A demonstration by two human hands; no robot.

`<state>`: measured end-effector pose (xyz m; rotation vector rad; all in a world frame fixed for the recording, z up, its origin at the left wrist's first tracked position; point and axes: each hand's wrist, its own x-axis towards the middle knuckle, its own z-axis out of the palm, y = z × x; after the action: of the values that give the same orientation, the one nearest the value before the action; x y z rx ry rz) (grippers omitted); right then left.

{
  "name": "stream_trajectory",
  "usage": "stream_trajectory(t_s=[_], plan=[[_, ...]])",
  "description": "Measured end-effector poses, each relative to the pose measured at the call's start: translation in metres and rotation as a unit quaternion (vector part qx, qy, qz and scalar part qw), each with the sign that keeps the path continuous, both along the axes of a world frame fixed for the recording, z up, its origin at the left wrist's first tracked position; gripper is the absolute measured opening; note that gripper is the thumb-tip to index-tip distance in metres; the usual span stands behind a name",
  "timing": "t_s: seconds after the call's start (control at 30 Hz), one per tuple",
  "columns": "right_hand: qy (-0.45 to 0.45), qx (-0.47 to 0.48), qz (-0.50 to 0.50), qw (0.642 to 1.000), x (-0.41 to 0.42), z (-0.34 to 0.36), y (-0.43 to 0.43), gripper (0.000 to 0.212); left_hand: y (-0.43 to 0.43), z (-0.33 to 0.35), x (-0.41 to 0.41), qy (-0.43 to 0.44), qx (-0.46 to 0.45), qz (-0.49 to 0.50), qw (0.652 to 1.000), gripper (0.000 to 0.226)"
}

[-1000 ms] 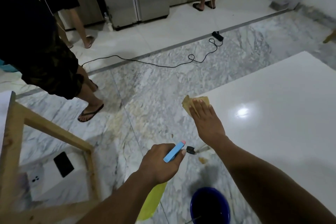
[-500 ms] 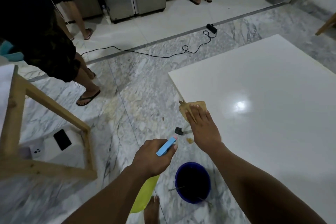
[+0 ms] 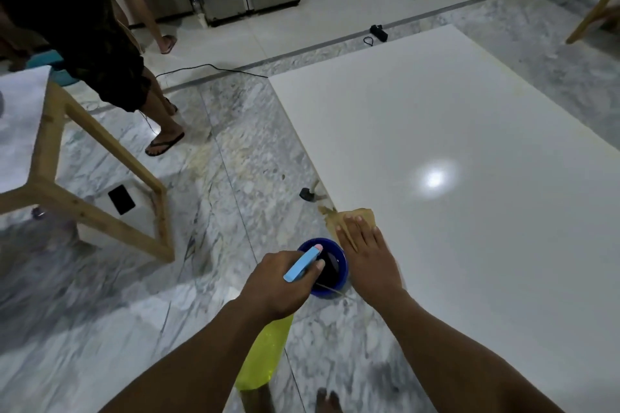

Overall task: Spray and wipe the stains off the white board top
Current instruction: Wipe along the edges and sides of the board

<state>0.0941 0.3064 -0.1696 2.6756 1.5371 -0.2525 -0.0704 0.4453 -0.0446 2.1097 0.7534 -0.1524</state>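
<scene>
Wiping under way, by the look of it: right hand point(image 3: 367, 265) flat on the cloth point(image 3: 355, 216), fingers spread and pressing rather than closed round it, at the near-left edge of the board point(image 3: 453, 151). Left hand point(image 3: 278, 282) wrapped tight round the neck of the spray bottle point(image 3: 265, 355), blue trigger head up, yellow body hanging down, off the board's left edge and above the floor, just beside the bucket point(image 3: 323, 266). Most of the board glossy and plain white, with a lamp glare near its middle; faint yellowish marks along the far edge, perhaps stains left to do. Probably much surface not yet wiped, judging from the cloth's spot at the rim. Hard to tell any stain under the cloth or hand. Board cut off at right and bottom. Small dark object by the board's left edge, beyond the cloth, too unclear to name.
</scene>
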Motion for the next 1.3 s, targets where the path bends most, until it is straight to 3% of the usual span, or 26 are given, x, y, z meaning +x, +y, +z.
stream_trajectory(t_s=[0.4,0.8,1.1,1.3], plan=[[-0.06,0.05,-0.02,0.997,-0.098,-0.003,-0.176,0.079,-0.121,0.018,-0.088,-0.012,0.038,-0.03,0.999,0.044],[-0.087,0.028,-0.045,0.995,-0.236,0.0,-0.413,0.084,-0.31,0.012,-0.253,-0.016,0.031,-0.066,0.997,0.052],[-0.078,0.003,-0.074,0.994,-0.312,0.009,-0.54,0.105,-0.429,0.018,-0.276,-0.033,0.018,-0.12,0.992,0.053],[-0.04,0.014,-0.061,0.997,-0.34,0.019,-0.594,0.092,-0.507,0.021,-0.288,-0.037,0.018,-0.129,0.991,0.05]])
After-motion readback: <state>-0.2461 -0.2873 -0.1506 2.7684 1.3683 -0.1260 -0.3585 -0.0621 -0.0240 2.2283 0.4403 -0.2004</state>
